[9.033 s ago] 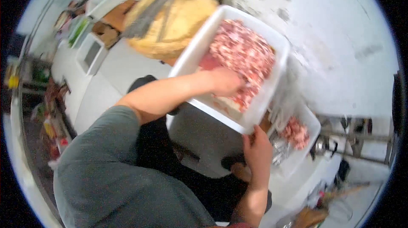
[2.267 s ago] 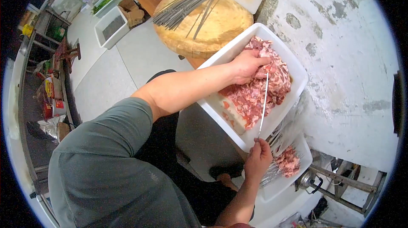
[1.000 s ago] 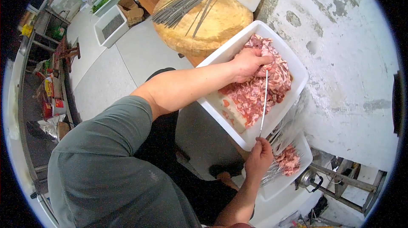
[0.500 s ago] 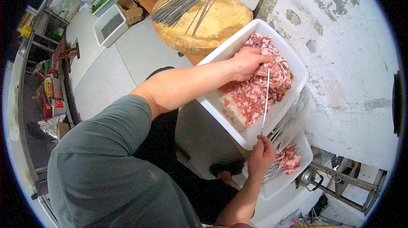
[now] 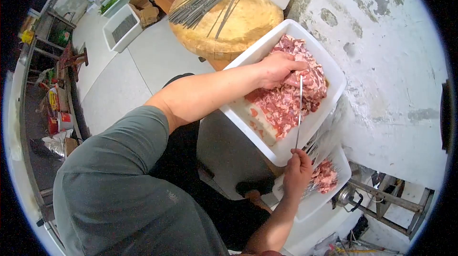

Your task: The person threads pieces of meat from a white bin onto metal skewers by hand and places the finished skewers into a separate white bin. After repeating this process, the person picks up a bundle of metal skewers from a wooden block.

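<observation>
My left hand [image 5: 276, 70] is in a white tub [image 5: 250, 144] of chopped raw meat [image 5: 286, 106], its thumb and fingers closed on a piece of meat [image 5: 292, 80]. The fingertips are partly hidden by the meat. Pinched by its lower end in my right hand [image 5: 298, 170] is a thin metal skewer [image 5: 299, 117]. It points over the tub, its tip beside the meat in my left hand. No meat shows along the skewer's bare length. Below the tub, a second white tray [image 5: 341, 160] holds metal skewers with meat [image 5: 324, 177] on them.
A round wooden chopping block [image 5: 257, 17] carries a pile of flat metal skewers [image 5: 205, 5]. Floor bins, one a white bin [image 5: 136, 32], stand at the upper left. A stained wall or surface [image 5: 386, 75] borders the tub on the right, with a metal kettle [image 5: 344, 196] below.
My right hand has shifted slightly up and right with the skewer. My left hand stays nearly in place at the meat.
</observation>
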`<act>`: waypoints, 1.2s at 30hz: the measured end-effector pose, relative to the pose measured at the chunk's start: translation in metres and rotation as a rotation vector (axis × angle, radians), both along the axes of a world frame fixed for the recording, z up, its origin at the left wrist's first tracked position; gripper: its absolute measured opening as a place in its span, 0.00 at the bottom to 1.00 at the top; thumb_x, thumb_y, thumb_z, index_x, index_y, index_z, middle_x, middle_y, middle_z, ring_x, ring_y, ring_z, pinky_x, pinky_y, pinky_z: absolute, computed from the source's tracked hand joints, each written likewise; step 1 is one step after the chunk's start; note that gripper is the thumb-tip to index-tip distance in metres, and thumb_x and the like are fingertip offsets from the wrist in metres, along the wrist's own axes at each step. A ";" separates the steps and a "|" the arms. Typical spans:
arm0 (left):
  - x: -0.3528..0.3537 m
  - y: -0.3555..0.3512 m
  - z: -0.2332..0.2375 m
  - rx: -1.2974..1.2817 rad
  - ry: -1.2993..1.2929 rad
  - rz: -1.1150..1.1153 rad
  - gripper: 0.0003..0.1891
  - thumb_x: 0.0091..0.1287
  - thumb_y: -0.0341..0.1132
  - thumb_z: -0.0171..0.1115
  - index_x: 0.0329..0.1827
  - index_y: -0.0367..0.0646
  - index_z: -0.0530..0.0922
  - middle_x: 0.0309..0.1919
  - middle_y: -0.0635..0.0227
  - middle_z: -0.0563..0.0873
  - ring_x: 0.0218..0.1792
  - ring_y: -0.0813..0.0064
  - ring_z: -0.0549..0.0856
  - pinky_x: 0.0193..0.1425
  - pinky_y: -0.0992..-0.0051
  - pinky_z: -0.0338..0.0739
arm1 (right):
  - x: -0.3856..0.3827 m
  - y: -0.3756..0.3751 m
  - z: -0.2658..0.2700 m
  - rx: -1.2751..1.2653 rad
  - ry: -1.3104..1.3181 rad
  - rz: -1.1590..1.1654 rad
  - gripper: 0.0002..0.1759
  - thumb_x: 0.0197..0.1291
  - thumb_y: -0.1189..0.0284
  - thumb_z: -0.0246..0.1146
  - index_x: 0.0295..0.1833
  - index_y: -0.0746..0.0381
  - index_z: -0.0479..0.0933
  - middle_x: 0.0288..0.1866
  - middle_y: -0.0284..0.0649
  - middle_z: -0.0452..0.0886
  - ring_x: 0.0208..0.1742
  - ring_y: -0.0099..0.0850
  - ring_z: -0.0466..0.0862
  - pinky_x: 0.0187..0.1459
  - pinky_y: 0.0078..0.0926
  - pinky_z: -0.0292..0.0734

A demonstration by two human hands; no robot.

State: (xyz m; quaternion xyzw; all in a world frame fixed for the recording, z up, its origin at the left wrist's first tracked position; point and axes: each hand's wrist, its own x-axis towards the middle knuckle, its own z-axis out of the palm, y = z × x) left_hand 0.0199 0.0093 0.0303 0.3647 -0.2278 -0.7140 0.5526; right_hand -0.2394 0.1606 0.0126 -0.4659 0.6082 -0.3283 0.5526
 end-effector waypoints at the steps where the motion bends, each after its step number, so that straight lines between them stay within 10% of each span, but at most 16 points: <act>1: 0.001 -0.001 -0.002 -0.008 0.013 -0.016 0.10 0.73 0.35 0.58 0.37 0.36 0.78 0.36 0.59 0.86 0.40 0.69 0.87 0.43 0.74 0.86 | 0.001 0.001 -0.001 -0.016 0.007 0.006 0.09 0.69 0.74 0.58 0.47 0.65 0.81 0.24 0.28 0.73 0.23 0.16 0.68 0.25 0.16 0.62; 36: 0.001 -0.004 -0.016 -0.079 -0.015 -0.159 0.15 0.76 0.42 0.54 0.45 0.37 0.81 0.40 0.64 0.87 0.41 0.73 0.87 0.43 0.75 0.84 | -0.004 -0.015 -0.008 -0.136 0.138 0.080 0.12 0.66 0.74 0.57 0.50 0.67 0.81 0.32 0.35 0.81 0.31 0.22 0.75 0.34 0.21 0.72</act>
